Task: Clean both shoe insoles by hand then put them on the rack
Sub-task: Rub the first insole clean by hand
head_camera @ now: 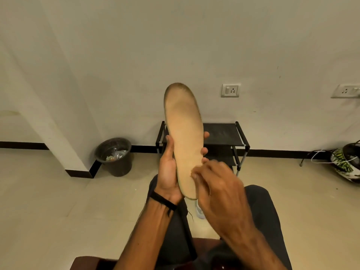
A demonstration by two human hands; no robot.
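Seated, the person held one tan shoe insole (pixel 183 133) upright before the knees, toe end uppermost and heel end lowest. The left hand (pixel 168 172) grasped it from behind near the heel half, thumb along the left edge and fingertips (pixel 206 135) curling round the right edge. The right hand (pixel 218 184) was blurred over the heel area, its fingers bent toward the surface and apparently rubbing or picking at it; whether they pinched anything could not be told. A dark soiled band showed round the toe rim. The black shoe rack (pixel 224 133) stood against the wall directly beyond the insole, with a dark waste bin (pixel 115 156) to its left. Only one insole was visible; a pale shoe (pixel 199 211) showed partly below the hands.

Judged as cleaning of the first insole, with the toe rim untreated. For good work the supporting grip should stay firm behind the foam so it does not buckle, strokes should run outward off the edge, and the grip should shift lower to expose the grimy toe.
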